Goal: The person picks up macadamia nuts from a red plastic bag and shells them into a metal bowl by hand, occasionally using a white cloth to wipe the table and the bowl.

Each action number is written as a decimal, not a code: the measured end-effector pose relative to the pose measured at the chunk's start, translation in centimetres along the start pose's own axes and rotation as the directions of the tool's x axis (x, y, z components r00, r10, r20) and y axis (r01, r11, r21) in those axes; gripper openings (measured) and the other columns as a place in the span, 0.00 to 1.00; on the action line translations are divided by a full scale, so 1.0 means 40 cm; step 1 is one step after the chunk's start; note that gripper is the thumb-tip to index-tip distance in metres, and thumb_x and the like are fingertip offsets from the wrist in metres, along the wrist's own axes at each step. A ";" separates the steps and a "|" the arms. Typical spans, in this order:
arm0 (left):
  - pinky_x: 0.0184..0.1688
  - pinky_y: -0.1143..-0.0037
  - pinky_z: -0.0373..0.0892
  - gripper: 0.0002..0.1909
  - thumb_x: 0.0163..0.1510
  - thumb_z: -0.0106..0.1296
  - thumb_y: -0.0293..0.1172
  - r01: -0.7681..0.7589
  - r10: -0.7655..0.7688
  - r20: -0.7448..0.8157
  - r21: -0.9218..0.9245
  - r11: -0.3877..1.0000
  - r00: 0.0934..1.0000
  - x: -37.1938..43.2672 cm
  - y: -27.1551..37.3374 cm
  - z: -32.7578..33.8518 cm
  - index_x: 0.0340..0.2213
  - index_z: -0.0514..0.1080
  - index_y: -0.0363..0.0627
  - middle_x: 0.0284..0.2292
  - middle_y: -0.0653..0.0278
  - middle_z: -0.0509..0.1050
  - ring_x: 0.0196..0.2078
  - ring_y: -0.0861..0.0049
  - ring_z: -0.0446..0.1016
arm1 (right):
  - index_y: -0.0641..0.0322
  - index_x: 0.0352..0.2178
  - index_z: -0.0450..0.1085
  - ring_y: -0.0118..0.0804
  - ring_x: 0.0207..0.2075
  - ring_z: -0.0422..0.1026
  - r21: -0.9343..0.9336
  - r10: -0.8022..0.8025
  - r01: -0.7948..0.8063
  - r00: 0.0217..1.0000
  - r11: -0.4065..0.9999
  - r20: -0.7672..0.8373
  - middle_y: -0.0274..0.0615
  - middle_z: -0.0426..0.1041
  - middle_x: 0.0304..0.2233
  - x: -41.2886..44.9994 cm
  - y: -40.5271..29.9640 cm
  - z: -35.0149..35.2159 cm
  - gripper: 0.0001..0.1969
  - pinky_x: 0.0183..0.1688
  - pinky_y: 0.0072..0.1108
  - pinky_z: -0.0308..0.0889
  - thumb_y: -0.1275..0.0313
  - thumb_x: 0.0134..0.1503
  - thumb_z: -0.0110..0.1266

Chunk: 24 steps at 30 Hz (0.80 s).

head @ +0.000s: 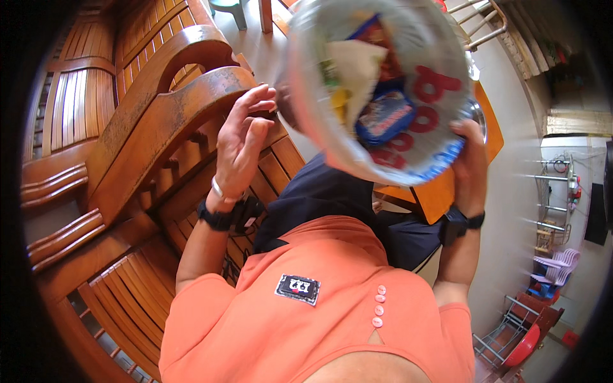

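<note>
A round bin lined with a white plastic bag (431, 139) hangs tilted before me, its mouth towards the camera. Inside lie a blue wrapper (387, 115), a pale crumpled paper (354, 72) and a reddish-brown wrapper (383, 48). My right hand (469, 153) grips the bin's rim at its lower right side. My left hand (243, 139) is raised left of the bin, palm turned partly up, fingers bent and apart, with nothing in it. Whether its fingertips touch the bin's side cannot be told. The bin is somewhat blurred.
A carved wooden bench (143, 129) with slatted seats fills the left. An orange-brown wooden table (433, 191) stands behind the bin at the right. Purple plastic chairs (558, 268), a red stool (524, 344) and metal racks stand farther right.
</note>
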State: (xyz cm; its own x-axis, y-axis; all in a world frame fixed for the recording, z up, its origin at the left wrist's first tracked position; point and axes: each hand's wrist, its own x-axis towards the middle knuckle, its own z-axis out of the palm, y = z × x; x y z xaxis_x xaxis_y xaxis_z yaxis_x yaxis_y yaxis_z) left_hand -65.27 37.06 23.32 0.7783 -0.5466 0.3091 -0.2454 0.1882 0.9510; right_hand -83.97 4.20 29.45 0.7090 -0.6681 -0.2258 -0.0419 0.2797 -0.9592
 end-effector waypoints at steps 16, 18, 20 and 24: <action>0.42 0.80 0.68 0.21 0.59 0.54 0.39 0.270 -0.262 -0.070 0.130 0.954 0.962 0.108 -0.003 0.046 0.44 0.64 0.34 0.37 0.62 0.73 0.38 0.83 0.70 | 0.68 0.36 0.72 0.25 0.27 0.73 -0.135 0.164 -0.134 0.957 0.982 0.241 0.37 0.74 0.28 0.067 0.194 0.068 0.20 0.30 0.16 0.69 0.58 0.55 0.59; 0.41 0.80 0.66 0.16 0.60 0.52 0.37 0.342 -0.337 -0.060 0.149 0.928 0.940 0.128 -0.036 0.038 0.43 0.67 0.37 0.35 0.64 0.72 0.37 0.84 0.68 | 0.67 0.36 0.72 0.26 0.26 0.73 -0.122 0.162 -0.139 0.966 0.983 0.202 0.37 0.74 0.28 0.068 0.217 0.048 0.22 0.30 0.17 0.69 0.54 0.56 0.60; 0.39 0.81 0.66 0.16 0.59 0.52 0.38 0.336 -0.334 -0.047 0.227 0.914 0.941 0.159 -0.061 0.039 0.41 0.67 0.37 0.34 0.65 0.72 0.35 0.84 0.68 | 0.66 0.35 0.72 0.28 0.25 0.73 -0.193 0.141 -0.102 0.970 0.976 0.198 0.36 0.73 0.27 0.069 0.239 -0.002 0.27 0.32 0.20 0.70 0.47 0.55 0.58; 0.30 0.78 0.69 0.19 0.53 0.54 0.40 0.283 -0.272 -0.086 0.414 0.865 0.958 0.278 -0.094 0.040 0.33 0.69 0.31 0.27 0.59 0.73 0.28 0.80 0.71 | 0.62 0.51 0.69 0.50 0.58 0.63 -0.904 -0.336 0.385 0.889 0.184 0.310 0.56 0.64 0.57 0.065 0.294 -0.126 0.33 0.56 0.35 0.62 0.51 0.49 0.64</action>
State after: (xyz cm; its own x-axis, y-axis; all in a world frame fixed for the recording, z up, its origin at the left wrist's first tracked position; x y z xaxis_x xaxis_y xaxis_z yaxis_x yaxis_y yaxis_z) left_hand -56.62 28.96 23.22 0.8623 -0.5051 0.0361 -0.2314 -0.3297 0.9153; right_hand -86.14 2.27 16.74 0.8630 -0.4742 0.1743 -0.3714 -0.8293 -0.4175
